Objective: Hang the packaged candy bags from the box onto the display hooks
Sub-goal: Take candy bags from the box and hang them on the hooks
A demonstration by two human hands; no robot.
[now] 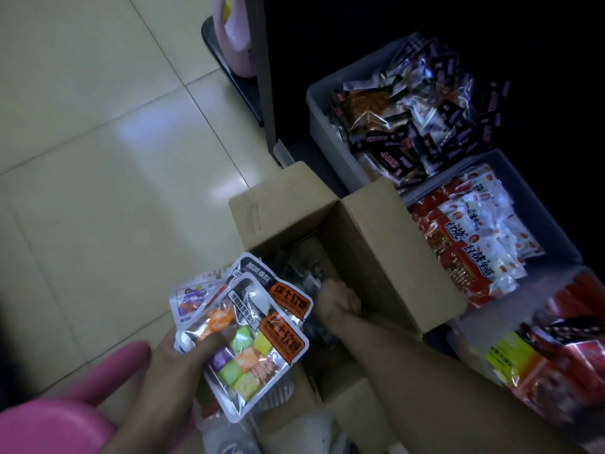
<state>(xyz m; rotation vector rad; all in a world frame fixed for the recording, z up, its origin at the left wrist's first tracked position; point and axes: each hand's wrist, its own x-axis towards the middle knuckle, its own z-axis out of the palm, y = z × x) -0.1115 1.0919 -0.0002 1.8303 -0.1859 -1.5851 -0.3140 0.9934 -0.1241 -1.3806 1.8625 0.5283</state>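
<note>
Reaching down into the open cardboard box [370, 244], the right hand [337, 301] has its fingers curled around something dark near the bottom; what it grips is too dim to make out, though it looks like another packet. Just to the left of that hand, over the box's near corner, the left hand [183, 358] holds a fanned stack of candy bags [258, 335], thumb pressed across the front of the top one and fingers curled behind. The top bags show coloured cubes through a clear window with an orange label on the right edge; a paler bag with a purple cartoon peeks out behind them.

Beyond the right hand, past the box's far wall, sit grey bins [314, 103] heaped with other snack packets [422, 126], dark ones farther off and red-and-white ones nearer. No display hooks are in view.

These bags look light, floppy and glossy, so a stack will likely slide apart if held loosely. Pinching each by its flat sealed top edge, where a hang hole would sit, seems the safest hold; squeezing the window risks crushing the soft sweets.
</note>
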